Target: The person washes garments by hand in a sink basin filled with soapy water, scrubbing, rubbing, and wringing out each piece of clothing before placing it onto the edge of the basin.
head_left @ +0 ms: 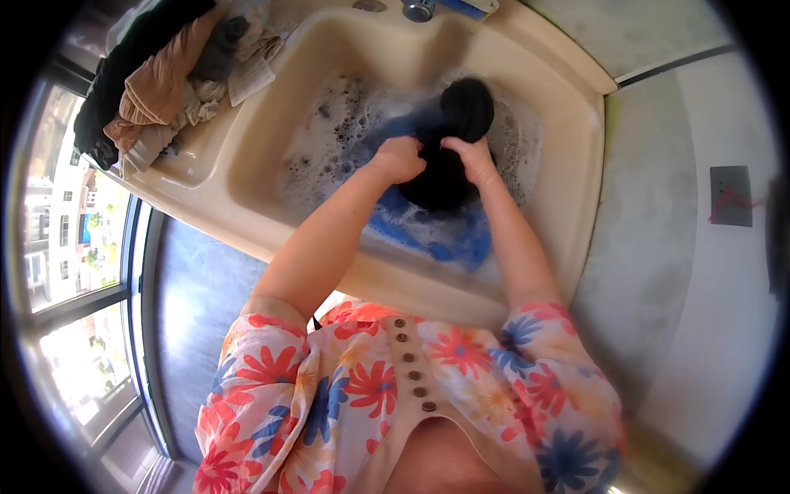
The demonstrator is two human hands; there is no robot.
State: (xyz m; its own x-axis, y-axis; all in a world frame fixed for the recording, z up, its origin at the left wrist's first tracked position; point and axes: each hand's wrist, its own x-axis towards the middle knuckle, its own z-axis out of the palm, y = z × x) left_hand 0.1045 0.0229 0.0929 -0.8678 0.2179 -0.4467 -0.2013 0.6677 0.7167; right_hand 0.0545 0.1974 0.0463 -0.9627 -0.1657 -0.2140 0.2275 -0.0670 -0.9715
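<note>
A black cloth (444,177) is bunched up over soapy water in the beige sink (247,165). My left hand (401,159) is closed on its left side, and my right hand (473,159) grips it on the right, thumb on top. The two hands are a short way apart. One rounded part of the cloth rises beyond my fingers toward the tap. Blue fabric (411,235) lies in the foamy water around and below the black cloth. The fingertips of both hands are partly hidden in the cloth.
A pile of black, brown and pale clothes (156,86) lies on the ledge left of the basin. The tap (418,10) is at the far edge, with a blue and white object (471,6) beside it. Windows (78,239) are at the left, a wall at the right.
</note>
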